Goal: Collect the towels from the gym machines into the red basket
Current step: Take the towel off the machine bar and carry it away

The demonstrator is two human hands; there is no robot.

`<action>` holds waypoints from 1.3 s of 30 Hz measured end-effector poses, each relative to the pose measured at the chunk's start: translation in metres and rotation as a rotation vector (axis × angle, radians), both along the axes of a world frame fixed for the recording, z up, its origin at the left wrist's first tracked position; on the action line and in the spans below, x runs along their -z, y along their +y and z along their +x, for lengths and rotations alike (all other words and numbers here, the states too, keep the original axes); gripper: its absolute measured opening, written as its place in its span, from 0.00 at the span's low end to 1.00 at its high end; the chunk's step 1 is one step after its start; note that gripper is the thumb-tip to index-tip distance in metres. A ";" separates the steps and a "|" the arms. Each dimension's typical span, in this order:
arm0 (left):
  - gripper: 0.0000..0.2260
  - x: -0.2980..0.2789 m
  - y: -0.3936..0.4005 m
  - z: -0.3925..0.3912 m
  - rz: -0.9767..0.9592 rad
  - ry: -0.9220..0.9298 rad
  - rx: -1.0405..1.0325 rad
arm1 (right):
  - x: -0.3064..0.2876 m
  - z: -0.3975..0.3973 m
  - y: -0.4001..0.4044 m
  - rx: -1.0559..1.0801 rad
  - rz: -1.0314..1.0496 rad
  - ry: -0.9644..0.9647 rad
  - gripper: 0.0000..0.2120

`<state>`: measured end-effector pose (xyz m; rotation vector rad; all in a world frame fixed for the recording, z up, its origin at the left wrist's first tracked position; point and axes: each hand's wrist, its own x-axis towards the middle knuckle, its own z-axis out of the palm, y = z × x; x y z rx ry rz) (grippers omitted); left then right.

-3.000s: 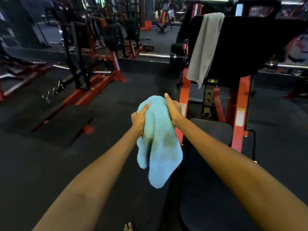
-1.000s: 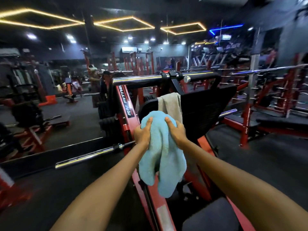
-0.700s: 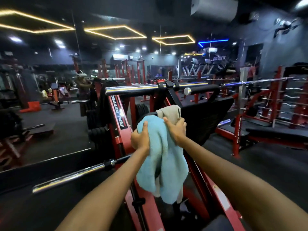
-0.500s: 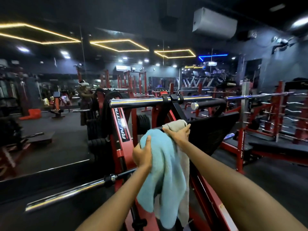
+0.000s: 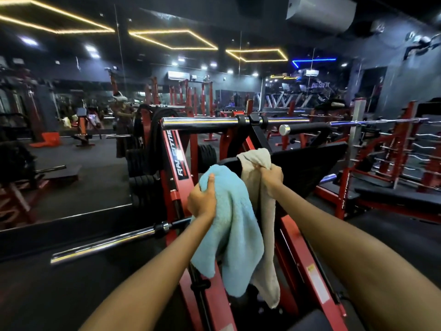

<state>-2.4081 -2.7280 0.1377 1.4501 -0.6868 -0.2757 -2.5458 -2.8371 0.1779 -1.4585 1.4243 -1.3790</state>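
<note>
The blue towel (image 5: pixel 235 225) was gripped by the left hand (image 5: pixel 202 201); the grey towel (image 5: pixel 259 187), draped over the machine's black pad (image 5: pixel 307 168), was clenched at its top fold by the right hand (image 5: pixel 272 176). Soft, limp and light, it was judged easily lifted there.

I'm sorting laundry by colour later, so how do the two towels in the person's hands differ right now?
The blue towel is light blue, while the grey towel is beige-grey. The left hand alone grips the blue towel, which hangs free; the right hand grips the grey towel, whose top still lies over the machine's black pad. The grey towel hangs lower and narrower. Both hang down limp.
</note>
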 end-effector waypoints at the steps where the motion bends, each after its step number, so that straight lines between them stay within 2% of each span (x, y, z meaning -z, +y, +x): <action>1: 0.18 0.001 0.003 -0.002 0.010 -0.018 -0.026 | 0.004 -0.004 0.007 -0.006 -0.023 -0.002 0.06; 4: 0.16 -0.001 0.016 -0.007 0.031 -0.030 -0.077 | 0.016 -0.018 0.028 -0.023 -0.092 0.026 0.08; 6: 0.18 -0.001 0.022 -0.010 0.045 -0.029 -0.099 | 0.028 -0.028 0.038 -0.042 -0.132 0.064 0.09; 12: 0.21 0.008 0.040 -0.032 0.066 -0.059 -0.132 | 0.051 -0.064 0.076 -0.104 -0.186 0.113 0.05; 16: 0.17 0.009 0.054 -0.053 0.104 -0.057 -0.097 | 0.060 -0.083 0.095 -0.118 -0.232 0.169 0.11; 19: 0.18 0.012 0.062 -0.074 0.132 -0.084 -0.059 | 0.061 -0.089 0.115 -0.147 -0.292 0.174 0.10; 22: 0.21 0.017 0.069 -0.098 0.168 -0.126 -0.043 | 0.064 -0.090 0.135 -0.202 -0.344 0.184 0.14; 25: 0.23 0.022 0.077 -0.117 0.226 -0.136 -0.039 | 0.070 -0.093 0.155 -0.243 -0.381 0.164 0.09; 30: 0.24 0.037 0.099 -0.135 0.293 -0.203 -0.076 | 0.089 -0.107 0.188 -0.292 -0.474 0.110 0.08; 33: 0.24 0.042 0.109 -0.137 0.328 -0.226 -0.091 | 0.104 -0.109 0.201 -0.337 -0.568 0.215 0.09; 37: 0.25 0.045 0.118 -0.136 0.269 -0.117 0.073 | 0.116 -0.105 0.211 -0.374 -0.571 0.344 0.15; 39: 0.25 0.045 0.122 -0.130 0.283 -0.034 0.113 | 0.117 -0.104 0.213 -0.481 -0.531 0.374 0.21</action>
